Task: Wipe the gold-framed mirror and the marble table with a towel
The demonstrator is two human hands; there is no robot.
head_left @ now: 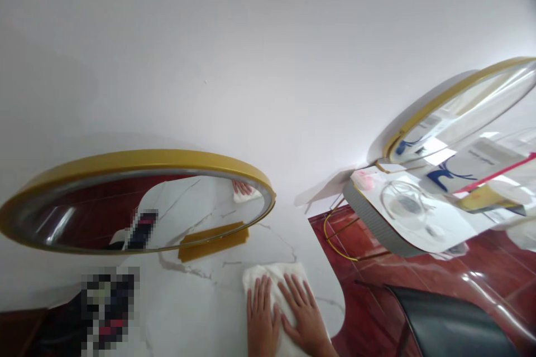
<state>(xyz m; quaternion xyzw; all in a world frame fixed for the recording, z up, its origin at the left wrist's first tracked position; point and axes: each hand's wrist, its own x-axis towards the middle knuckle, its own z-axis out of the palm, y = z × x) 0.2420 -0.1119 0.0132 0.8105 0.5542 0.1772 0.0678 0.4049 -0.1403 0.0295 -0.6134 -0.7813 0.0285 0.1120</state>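
A white cloth (274,274) lies spread on the white marble-patterned tabletop (192,301), near its rounded right end. My left hand (262,315) rests flat on the cloth with fingers stretched out. Just to its right, my right hand (302,312) presses flat on the same cloth, fingers slightly spread. The hands are side by side, and neither grips the cloth. Behind them stands an oval mirror (138,159) with a gold frame on a gold base (213,241). Its glass reflects some fingers and part of the cloth.
A pixelated patch (111,307) covers something at the table's left. To the right, a second table (377,217) carries a gold-framed mirror (444,106), a yellow container (488,198) and assorted items. A black chair (456,323) stands on the red tiled floor (360,290). A white wall rises behind.
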